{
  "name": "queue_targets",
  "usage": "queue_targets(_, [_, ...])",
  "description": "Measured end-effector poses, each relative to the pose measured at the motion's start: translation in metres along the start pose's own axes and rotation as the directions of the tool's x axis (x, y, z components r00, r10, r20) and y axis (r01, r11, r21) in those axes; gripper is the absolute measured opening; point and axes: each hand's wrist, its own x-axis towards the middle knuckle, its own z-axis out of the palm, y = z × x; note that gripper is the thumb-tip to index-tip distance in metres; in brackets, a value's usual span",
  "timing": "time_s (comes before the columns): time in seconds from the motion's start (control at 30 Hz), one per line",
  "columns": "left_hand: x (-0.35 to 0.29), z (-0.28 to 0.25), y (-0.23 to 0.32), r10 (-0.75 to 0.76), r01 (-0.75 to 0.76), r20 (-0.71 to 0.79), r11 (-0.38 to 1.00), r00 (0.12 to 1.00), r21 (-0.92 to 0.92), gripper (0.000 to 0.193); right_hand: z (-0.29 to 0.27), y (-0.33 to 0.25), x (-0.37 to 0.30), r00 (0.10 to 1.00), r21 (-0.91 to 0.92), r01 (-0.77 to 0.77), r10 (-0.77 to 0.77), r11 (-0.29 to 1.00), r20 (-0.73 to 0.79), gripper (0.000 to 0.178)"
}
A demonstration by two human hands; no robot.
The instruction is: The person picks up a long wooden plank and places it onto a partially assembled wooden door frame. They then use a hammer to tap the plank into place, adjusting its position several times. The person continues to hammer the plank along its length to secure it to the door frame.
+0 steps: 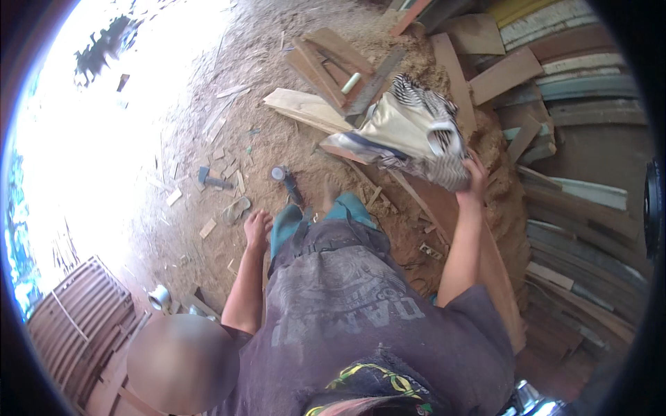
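Observation:
My right hand (pixel 473 179) is closed on the edge of a crumpled shirt (pixel 406 128), pale cream with dark stripes. The shirt is spread over wooden boards in front of me, on the right. A round pale opening shows near its right side. My left hand (pixel 258 227) is beside my left knee, fingers curled, with nothing visible in it. Just ahead of that hand an angle grinder (pixel 286 183) rests on the ground. Further left lie a hammer (pixel 214 179) and a worn sandal (pixel 236 208).
Planks (pixel 583 90) are stacked along the right side. A small wooden frame (pixel 333 69) and a pale board (pixel 302 107) lie ahead. Wood offcuts (pixel 173 197) litter the dusty ground. At the lower left are a slatted wooden piece (pixel 80 315) and a white can-shaped object (pixel 159 297).

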Motion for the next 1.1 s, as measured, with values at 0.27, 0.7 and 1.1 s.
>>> queue_targets(0.27, [0.007, 0.204, 0.173, 0.561, -0.735, 0.48, 0.573, 0.674, 0.363, 0.036, -0.171, 0.011, -0.129, 0.935, -0.328, -0.344, 0.289, 0.88, -0.206, 0.052])
queue_targets(0.7, [-0.008, 0.343, 0.224, 0.622, -0.766, 0.579, 0.053, 0.527, 0.64, 0.043, -0.118, 0.025, -0.126, 0.86, -0.842, -0.246, -0.293, 0.48, -0.419, 0.045])
queue_targets(1.1, [-0.04, 0.235, 0.184, 0.498, -0.623, 0.391, 0.713, 0.774, 0.323, 0.026, 0.142, 0.058, 0.08, 0.739, -0.624, 0.667, -0.464, 0.407, 0.488, 0.013])
